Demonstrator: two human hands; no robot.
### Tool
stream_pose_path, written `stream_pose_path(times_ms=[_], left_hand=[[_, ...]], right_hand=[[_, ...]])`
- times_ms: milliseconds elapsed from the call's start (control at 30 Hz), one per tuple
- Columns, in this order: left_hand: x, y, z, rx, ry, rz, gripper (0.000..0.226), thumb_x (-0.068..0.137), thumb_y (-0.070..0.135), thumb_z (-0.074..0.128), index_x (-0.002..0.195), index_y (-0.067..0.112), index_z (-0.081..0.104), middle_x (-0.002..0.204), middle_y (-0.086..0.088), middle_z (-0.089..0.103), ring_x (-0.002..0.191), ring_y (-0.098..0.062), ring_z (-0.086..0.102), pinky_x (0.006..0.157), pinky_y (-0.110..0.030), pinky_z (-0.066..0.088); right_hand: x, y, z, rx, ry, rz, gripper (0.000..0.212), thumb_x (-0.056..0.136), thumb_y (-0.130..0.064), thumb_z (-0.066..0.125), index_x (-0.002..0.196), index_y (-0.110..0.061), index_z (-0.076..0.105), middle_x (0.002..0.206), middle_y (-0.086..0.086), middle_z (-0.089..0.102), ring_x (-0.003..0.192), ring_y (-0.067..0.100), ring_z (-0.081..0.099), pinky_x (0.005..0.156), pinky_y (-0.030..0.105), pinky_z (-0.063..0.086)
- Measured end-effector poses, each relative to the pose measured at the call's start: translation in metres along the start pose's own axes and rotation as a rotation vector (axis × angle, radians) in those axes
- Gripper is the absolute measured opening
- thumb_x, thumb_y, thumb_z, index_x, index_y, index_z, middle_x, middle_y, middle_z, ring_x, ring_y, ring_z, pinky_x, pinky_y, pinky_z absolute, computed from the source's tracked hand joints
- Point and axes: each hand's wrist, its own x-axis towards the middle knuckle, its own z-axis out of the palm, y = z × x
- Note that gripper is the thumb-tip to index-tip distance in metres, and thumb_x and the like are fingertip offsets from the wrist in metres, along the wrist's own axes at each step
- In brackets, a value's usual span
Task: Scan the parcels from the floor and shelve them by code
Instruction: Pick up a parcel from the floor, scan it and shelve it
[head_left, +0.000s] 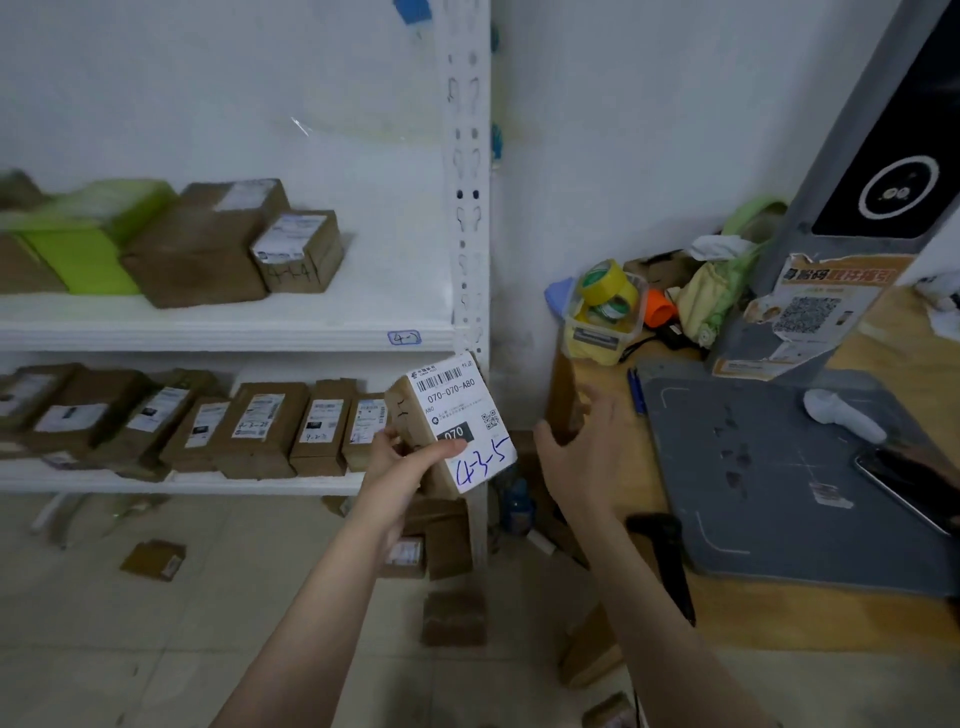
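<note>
My left hand grips a small brown parcel from below, thumb across its white label. The label reads 070-070-A80, with 4-3-5 written on it in blue. The parcel is tilted, in front of the right end of the white shelf unit. My right hand hovers just right of the parcel with fingers spread and holds nothing. A row of brown parcels stands on the lower shelf. More boxes and a green package lie on the shelf above. Several parcels lie on the tiled floor.
To the right stands a wooden desk with a grey scanning mat, a grey scanner column, a white handheld scanner, a phone, a blue pen and a tub of tape rolls. A shelf tag marks the upper board.
</note>
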Motion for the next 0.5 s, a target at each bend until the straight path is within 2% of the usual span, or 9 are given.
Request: stream_pose_path(times_ms=[67,100,167,300,400,467,500], left_hand=[[-0.005,0.027,-0.020,-0.025,0.018,0.052,0.099,0.051,0.032,0.094,0.135,0.014,0.045,0.117,-0.005,0.072,0.105,-0.022,0.070,0.095,-0.054,0.055],[-0.006,0.041,-0.032,-0.035,0.027,0.079,0.096,0.051,0.033,0.094,0.133,0.014,0.047,0.115,-0.004,0.073,0.103,-0.022,0.071,0.092,-0.054,0.056],[-0.011,0.068,-0.059,-0.060,0.045,0.129,0.082,0.061,0.029,0.092,0.130,0.014,0.050,0.109,-0.004,0.075,0.100,-0.021,0.072,0.087,-0.049,0.058],[-0.026,0.127,-0.113,-0.106,0.044,0.232,0.093,0.051,0.041,0.090,0.133,0.012,0.054,0.108,-0.009,0.076,0.082,-0.018,0.074,0.066,-0.032,0.054],[-0.041,0.169,-0.149,-0.094,0.042,0.352,0.062,0.070,0.031,0.084,0.126,0.015,0.062,0.109,-0.009,0.076,0.087,-0.020,0.072,0.067,-0.031,0.052],[-0.051,0.195,-0.168,-0.070,0.031,0.417,0.057,0.073,0.034,0.080,0.125,0.017,0.064,0.108,-0.005,0.077,0.089,-0.018,0.072,0.062,-0.028,0.053],[-0.056,0.210,-0.178,-0.053,0.028,0.454,0.056,0.073,0.036,0.078,0.125,0.018,0.064,0.107,-0.004,0.077,0.089,-0.017,0.073,0.062,-0.027,0.054]], right_hand=[[0.001,-0.040,0.011,0.120,-0.086,-0.151,0.047,0.086,-0.016,0.073,0.124,-0.026,0.048,0.120,-0.004,0.051,0.102,0.005,0.049,0.085,0.017,0.047],[0.001,-0.061,0.017,0.175,-0.126,-0.227,0.045,0.086,-0.017,0.072,0.122,-0.028,0.048,0.120,-0.003,0.053,0.103,0.005,0.052,0.085,0.021,0.049],[-0.003,-0.105,0.027,0.272,-0.218,-0.328,0.042,0.086,-0.023,0.068,0.122,-0.031,0.048,0.123,-0.003,0.053,0.109,0.001,0.053,0.085,0.016,0.047],[-0.015,-0.192,0.051,0.393,-0.423,-0.328,0.046,0.093,-0.026,0.065,0.133,-0.035,0.045,0.134,-0.011,0.051,0.118,0.000,0.051,0.087,0.017,0.046],[-0.022,-0.247,0.067,0.416,-0.512,-0.397,0.057,0.094,-0.022,0.067,0.144,-0.027,0.041,0.142,-0.012,0.046,0.119,-0.004,0.051,0.088,0.015,0.048],[-0.024,-0.279,0.076,0.449,-0.548,-0.459,0.058,0.093,-0.022,0.068,0.144,-0.025,0.040,0.143,-0.009,0.046,0.113,-0.012,0.053,0.084,0.013,0.050],[-0.025,-0.297,0.081,0.452,-0.556,-0.494,0.058,0.091,-0.026,0.069,0.142,-0.028,0.041,0.143,-0.009,0.047,0.113,-0.010,0.054,0.085,0.018,0.052]])
